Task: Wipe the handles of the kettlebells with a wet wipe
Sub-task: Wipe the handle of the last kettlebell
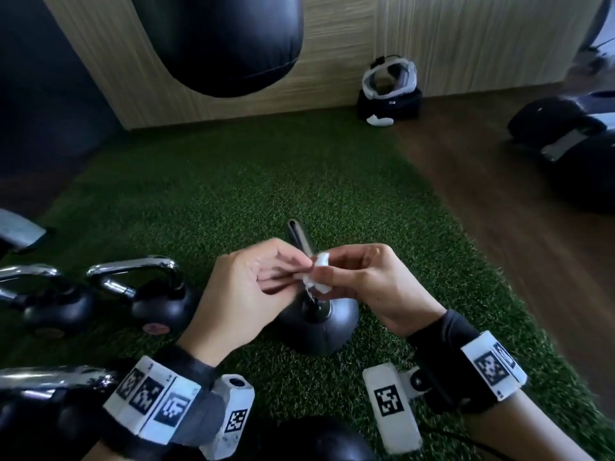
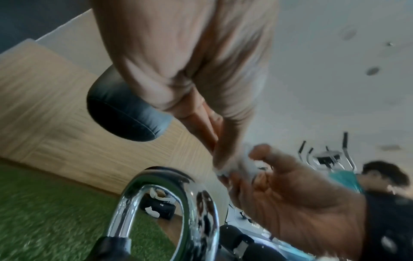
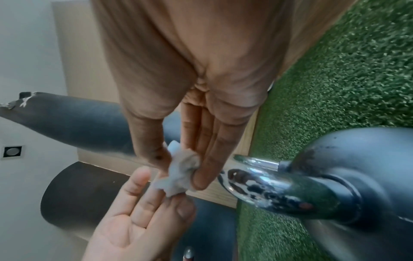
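Note:
A dark kettlebell (image 1: 319, 324) with a chrome handle (image 1: 299, 234) stands on the green turf in the middle of the head view. Both hands meet just above it around a crumpled white wet wipe (image 1: 317, 277). My right hand (image 1: 327, 271) pinches the wipe (image 3: 178, 174) between thumb and fingers. My left hand (image 1: 299, 274) has its palm open and its straight fingers (image 3: 156, 197) touch the wipe from below. The wipe hangs beside the handle (image 3: 268, 187), apart from it. From the left wrist, the handle (image 2: 170, 194) rises below the wipe (image 2: 236, 166).
Other chrome-handled kettlebells (image 1: 159, 294) (image 1: 56, 304) (image 1: 50, 394) stand at the left. A black punching bag (image 1: 226, 38) hangs ahead. Headgear on a black bag (image 1: 389, 91) lies by the wooden wall, and dark balls (image 1: 565, 134) rest on the wood floor at right.

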{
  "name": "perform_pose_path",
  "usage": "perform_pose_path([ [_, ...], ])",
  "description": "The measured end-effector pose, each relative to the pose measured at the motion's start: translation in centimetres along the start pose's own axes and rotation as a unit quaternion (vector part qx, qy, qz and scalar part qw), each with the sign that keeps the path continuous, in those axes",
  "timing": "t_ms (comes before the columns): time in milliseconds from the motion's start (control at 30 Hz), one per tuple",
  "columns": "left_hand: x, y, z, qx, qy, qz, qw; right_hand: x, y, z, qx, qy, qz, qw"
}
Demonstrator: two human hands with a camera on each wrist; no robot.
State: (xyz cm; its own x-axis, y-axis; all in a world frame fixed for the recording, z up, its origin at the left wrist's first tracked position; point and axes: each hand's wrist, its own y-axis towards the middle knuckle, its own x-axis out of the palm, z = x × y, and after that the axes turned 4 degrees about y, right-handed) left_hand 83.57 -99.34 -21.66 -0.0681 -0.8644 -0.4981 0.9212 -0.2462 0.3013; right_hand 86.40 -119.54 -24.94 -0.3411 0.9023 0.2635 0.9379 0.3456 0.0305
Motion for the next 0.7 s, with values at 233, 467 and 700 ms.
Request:
perform_pose_path([
  [233,1.1,-0.4,-8.0,-0.113,0.196,-0.076,0.971,-1.6,0.3,1.9,-0.017,0.057,0.115,0.992],
  [467,9.5,0.9,-13.7,-0.185,0.319,-0.064,0.928,-3.2,0.4,3.8,-0.052,0.045,0.168,0.983],
  [700,10.7,1.4,-16.2,-0.122,0.347,0.008,0.93,-4.3,2.3,5.9,-0.05,0.001,0.222,0.974],
])
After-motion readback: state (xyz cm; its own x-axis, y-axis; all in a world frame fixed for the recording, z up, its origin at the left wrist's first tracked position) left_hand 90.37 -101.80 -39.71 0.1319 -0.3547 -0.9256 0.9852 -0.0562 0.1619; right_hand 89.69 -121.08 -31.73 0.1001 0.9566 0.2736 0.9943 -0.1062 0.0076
